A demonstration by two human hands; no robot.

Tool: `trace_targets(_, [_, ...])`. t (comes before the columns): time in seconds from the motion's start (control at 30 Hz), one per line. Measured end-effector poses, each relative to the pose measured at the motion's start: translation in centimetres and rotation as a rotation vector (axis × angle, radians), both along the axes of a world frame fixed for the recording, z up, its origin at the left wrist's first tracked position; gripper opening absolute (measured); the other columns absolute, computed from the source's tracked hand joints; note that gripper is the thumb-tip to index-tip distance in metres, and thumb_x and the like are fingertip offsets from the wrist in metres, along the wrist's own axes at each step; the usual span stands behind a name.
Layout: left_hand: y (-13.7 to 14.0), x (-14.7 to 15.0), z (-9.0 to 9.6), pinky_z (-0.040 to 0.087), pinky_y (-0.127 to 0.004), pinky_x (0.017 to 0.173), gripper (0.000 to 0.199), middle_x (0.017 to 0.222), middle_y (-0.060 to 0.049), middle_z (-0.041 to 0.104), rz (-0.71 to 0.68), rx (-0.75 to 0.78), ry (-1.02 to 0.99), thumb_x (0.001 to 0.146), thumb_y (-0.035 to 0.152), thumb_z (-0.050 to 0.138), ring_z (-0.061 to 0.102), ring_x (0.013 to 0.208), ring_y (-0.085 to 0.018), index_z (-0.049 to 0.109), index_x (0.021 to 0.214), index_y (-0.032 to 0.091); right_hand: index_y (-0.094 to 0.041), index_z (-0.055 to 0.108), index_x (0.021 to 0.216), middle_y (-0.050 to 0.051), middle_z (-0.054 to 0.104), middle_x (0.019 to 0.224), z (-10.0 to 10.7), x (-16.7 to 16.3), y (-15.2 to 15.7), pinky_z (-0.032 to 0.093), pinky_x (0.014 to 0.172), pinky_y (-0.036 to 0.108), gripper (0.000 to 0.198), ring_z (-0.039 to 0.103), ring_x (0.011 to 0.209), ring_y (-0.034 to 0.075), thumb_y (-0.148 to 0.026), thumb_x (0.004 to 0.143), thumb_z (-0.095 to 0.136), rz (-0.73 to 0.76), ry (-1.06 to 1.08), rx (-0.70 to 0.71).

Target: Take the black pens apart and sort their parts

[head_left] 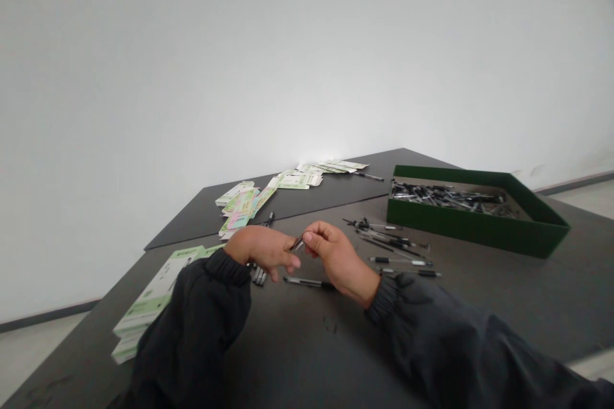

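A short length of a pen [298, 243], dark with a clear part, shows between my two hands. My right hand [338, 259] pinches it between thumb and fingers. Its other end meets the back of my left hand [266, 248], whose thumb and one finger stick out apart; the other fingers are hidden. Below my left hand a row of pens [259, 276] lies on the table, partly covered. One pen with a black grip [307, 282] lies just under my right hand, its end hidden by the wrist.
Loose pens [400, 261] are scattered right of my hands. A green box [465, 230] holding many pens stands beyond them. Stacked green-and-white cartons [158, 291] sit by my left sleeve. Flattened cartons [293, 179] spread across the back of the dark table [307, 358], near the wall.
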State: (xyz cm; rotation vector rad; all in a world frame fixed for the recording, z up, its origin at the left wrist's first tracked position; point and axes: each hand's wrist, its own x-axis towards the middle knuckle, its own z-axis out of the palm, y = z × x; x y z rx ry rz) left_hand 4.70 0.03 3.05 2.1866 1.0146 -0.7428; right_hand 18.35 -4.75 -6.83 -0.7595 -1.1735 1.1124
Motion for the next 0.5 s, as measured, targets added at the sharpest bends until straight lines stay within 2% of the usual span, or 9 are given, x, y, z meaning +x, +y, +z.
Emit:
trace_targets(0.13, [0.06,-0.17,-0.03,0.049,-0.027,0.070,0.018,0.093,-0.009,0.070,-0.009,-0.033,-0.025,0.092,0.030,0.043,0.068,0.075,-0.018,0.052,0.097,0.015,-0.015,0.053,0.071,-0.004,0.051,0.057,-0.29,0.25,0.33,0.031,0.052,0.023,0.024,0.044,0.052,0.009,-0.035,0.073,0.066,0.099,0.183,-0.143])
trace_targets(0.23, [0.19,-0.21,-0.15,0.049,-0.026,0.068,0.020,0.101,-0.011,0.068,-0.021,-0.038,-0.020,0.092,0.031,0.042,0.068,0.073,-0.018,0.050,0.100,0.014,-0.015,0.053,0.070,-0.004,0.053,0.055,-0.11,0.38,0.18,0.031,0.051,0.022,0.028,0.044,0.050,0.008,-0.037,0.071,0.070,0.147,0.246,-0.180])
trace_targets(0.5, [-0.24,-0.17,-0.05,0.048,-0.025,0.064,0.027,0.090,-0.010,0.069,-0.072,-0.012,0.015,0.093,0.034,0.039,0.068,0.073,-0.019,0.050,0.105,0.013,-0.015,0.055,0.070,-0.003,0.056,0.055,0.08,0.76,0.05,0.032,0.047,0.020,0.030,0.046,0.048,0.008,-0.039,0.069,0.074,0.216,0.291,-0.206])
